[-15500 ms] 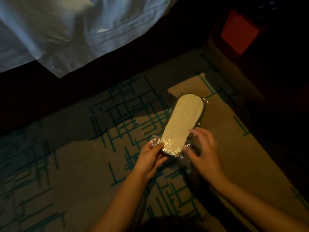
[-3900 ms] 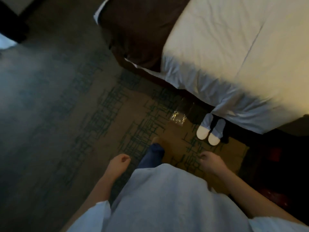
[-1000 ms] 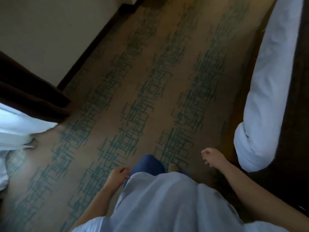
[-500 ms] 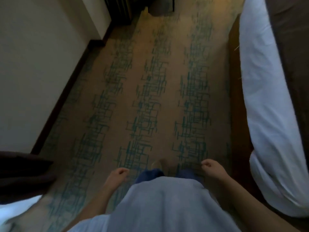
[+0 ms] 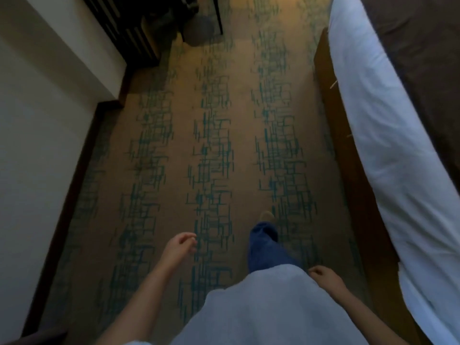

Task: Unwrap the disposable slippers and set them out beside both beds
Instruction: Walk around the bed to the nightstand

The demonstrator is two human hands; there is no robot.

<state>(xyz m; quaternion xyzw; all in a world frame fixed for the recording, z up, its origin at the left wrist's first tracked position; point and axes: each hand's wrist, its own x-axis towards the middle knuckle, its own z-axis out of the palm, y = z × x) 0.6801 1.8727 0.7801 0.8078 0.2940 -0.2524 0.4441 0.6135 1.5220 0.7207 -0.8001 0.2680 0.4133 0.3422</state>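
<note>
No slippers or wrapper are in view. My left hand [image 5: 180,246] hangs low at centre-left over the carpet, fingers loosely curled and apart, holding nothing. My right hand [image 5: 324,278] is beside my shirt at lower right, fingers curled inward with nothing visible in them. A bed [image 5: 388,135] with a white duvet and a dark brown runner lies along the right side. My blue-trousered leg [image 5: 263,245] is stepping forward between the hands.
A tan carpet with teal line patterns [image 5: 211,145] runs ahead. A white wall with dark skirting [image 5: 37,145] lines the left. Dark slatted furniture [image 5: 129,28] and a round grey object [image 5: 199,29] stand at the far end. The bed's wooden base [image 5: 348,170] borders the carpet.
I have walked forward along the aisle between wall and bed. My left hand has swung forward, my right hand back beside my shirt, and my leg has stepped ahead.
</note>
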